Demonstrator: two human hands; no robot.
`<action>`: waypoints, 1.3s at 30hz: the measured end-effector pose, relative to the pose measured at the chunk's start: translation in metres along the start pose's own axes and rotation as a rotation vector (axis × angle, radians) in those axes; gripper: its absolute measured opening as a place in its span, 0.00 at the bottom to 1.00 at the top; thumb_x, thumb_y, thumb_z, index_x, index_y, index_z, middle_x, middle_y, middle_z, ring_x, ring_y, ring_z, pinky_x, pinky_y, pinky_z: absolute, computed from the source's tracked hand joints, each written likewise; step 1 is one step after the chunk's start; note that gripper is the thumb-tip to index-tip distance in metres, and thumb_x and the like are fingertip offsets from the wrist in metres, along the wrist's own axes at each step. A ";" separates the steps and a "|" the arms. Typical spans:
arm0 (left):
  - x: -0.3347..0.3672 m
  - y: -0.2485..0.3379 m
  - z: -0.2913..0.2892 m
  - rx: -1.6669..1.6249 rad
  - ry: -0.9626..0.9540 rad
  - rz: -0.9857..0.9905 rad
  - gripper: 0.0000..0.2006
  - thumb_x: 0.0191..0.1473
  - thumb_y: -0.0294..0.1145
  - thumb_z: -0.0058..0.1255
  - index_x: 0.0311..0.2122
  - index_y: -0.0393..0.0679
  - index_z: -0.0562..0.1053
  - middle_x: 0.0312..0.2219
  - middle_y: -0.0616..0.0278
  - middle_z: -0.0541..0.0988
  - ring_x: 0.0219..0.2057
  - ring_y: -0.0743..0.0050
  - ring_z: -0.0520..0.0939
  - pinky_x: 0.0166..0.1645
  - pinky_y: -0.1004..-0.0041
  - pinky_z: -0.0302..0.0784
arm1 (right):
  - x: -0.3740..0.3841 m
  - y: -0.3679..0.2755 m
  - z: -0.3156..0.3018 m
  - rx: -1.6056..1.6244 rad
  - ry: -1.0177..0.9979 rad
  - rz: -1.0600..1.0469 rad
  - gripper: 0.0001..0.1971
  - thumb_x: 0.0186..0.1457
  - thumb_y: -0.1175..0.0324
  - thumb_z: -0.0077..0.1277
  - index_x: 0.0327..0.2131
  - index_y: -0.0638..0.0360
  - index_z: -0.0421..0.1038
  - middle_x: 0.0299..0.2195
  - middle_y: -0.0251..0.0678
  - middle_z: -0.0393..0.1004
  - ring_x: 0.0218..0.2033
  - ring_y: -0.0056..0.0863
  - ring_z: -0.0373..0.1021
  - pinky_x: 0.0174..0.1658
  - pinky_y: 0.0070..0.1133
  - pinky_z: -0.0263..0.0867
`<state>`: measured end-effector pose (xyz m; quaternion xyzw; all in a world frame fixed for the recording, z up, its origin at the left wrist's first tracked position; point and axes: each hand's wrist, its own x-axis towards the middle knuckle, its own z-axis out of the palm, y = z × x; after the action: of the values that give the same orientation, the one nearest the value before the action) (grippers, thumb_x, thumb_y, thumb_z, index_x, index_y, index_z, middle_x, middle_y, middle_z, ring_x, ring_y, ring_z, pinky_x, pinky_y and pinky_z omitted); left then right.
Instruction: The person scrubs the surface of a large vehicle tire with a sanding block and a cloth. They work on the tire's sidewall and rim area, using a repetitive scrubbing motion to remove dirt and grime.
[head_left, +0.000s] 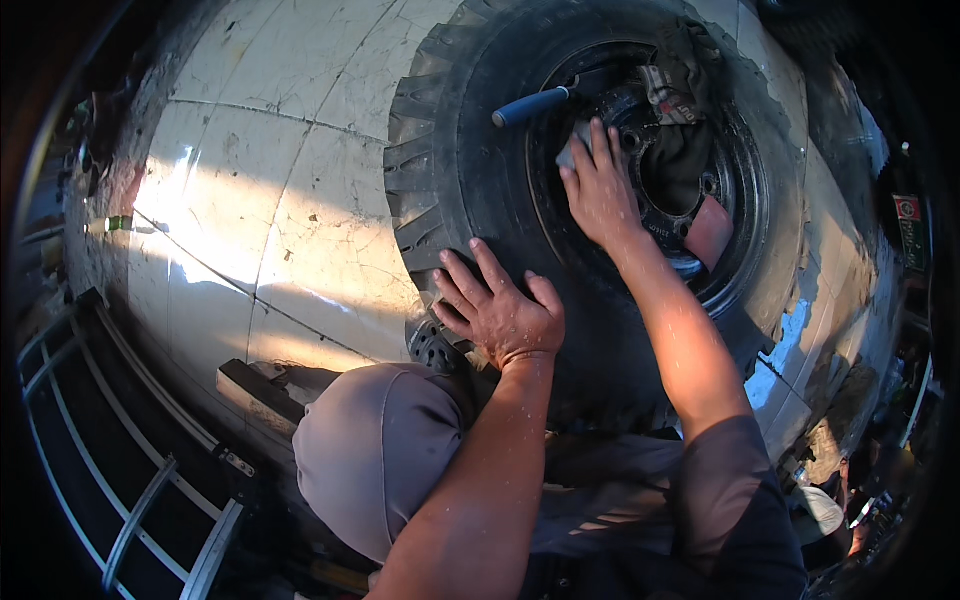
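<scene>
A large black tyre on a dark, bolt-holed wheel rim lies flat on the floor in front of me. My left hand rests on the tyre's near left sidewall, palm down, fingers spread, holding nothing. My right hand reaches inside the rim and presses a small grey sheet against its inner left face; most of the sheet is hidden under the fingers. A blue-handled tool lies across the rim's upper left edge. Dark cloth drapes over the far side and into the centre hole. A reddish flat piece leans in the rim's right part.
My bent knee in grey trousers and a black shoe sit close to the tyre's left edge. Pale cracked tiles carry a sunlit patch. A metal-framed rack stands lower left, beside a wooden block.
</scene>
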<state>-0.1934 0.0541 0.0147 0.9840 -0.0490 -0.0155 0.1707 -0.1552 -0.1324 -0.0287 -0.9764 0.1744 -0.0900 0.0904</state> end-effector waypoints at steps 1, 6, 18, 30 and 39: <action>0.000 -0.004 0.001 0.005 0.004 -0.007 0.39 0.48 0.43 0.47 0.66 0.43 0.54 0.66 0.41 0.49 0.67 0.38 0.48 0.66 0.40 0.37 | -0.024 -0.006 -0.005 0.054 -0.050 -0.049 0.25 0.61 0.61 0.46 0.59 0.60 0.60 0.65 0.52 0.47 0.66 0.57 0.45 0.64 0.46 0.50; -0.001 -0.008 -0.001 -0.005 0.012 -0.003 0.39 0.48 0.43 0.47 0.66 0.44 0.54 0.65 0.40 0.50 0.67 0.37 0.48 0.65 0.40 0.38 | -0.118 0.018 -0.065 -0.034 -0.400 -0.187 0.25 0.59 0.65 0.47 0.61 0.53 0.61 0.68 0.40 0.46 0.68 0.48 0.42 0.67 0.44 0.44; -0.001 -0.001 0.002 -0.030 0.035 0.024 0.39 0.48 0.44 0.48 0.66 0.44 0.55 0.66 0.40 0.48 0.67 0.36 0.47 0.65 0.37 0.38 | -0.015 -0.002 -0.010 -0.073 -0.063 -0.044 0.25 0.61 0.64 0.43 0.62 0.54 0.58 0.67 0.41 0.47 0.68 0.50 0.43 0.66 0.43 0.46; -0.001 -0.009 0.001 0.028 0.042 0.005 0.39 0.48 0.44 0.47 0.66 0.45 0.54 0.66 0.42 0.49 0.67 0.39 0.47 0.66 0.40 0.38 | -0.141 0.078 -0.073 -0.130 -0.445 -0.315 0.26 0.60 0.67 0.44 0.63 0.43 0.58 0.68 0.32 0.47 0.69 0.40 0.41 0.69 0.40 0.39; -0.001 -0.002 0.004 0.007 0.027 0.016 0.39 0.48 0.44 0.48 0.66 0.45 0.55 0.66 0.41 0.48 0.67 0.37 0.48 0.65 0.39 0.38 | -0.023 0.002 -0.019 -0.073 -0.092 -0.152 0.25 0.59 0.67 0.45 0.60 0.53 0.62 0.66 0.36 0.52 0.68 0.44 0.44 0.65 0.45 0.48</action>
<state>-0.1946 0.0544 0.0100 0.9843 -0.0549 -0.0009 0.1678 -0.1808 -0.1286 -0.0138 -0.9925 0.0986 -0.0454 0.0556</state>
